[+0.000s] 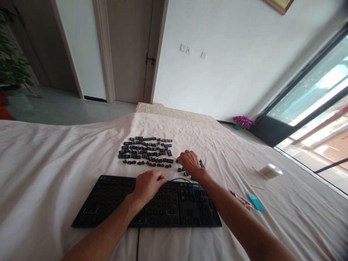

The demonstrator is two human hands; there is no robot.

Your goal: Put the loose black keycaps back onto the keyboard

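A black keyboard [160, 208] with most of its keycaps off lies on the bed. My left hand [148, 183] is at its far edge, fingers curled over the edge and thumb on top. Beyond the keyboard, my right hand [189, 163] reaches out with bent fingers closed at a small black keycap [177, 160]. Left of that hand, loose black keycaps [148, 148] are spread in rough rows. Several more keycaps [186, 174] lie under and beside my right wrist, partly hidden by it. A few keys remain on the keyboard's right part.
A pale, wrinkled floral sheet [217, 163] covers the bed. To the right are a white round container [271, 171], a turquoise flat item [255, 202] and a reddish-white strip [240, 199]. The keyboard's cable [138, 239] runs toward me.
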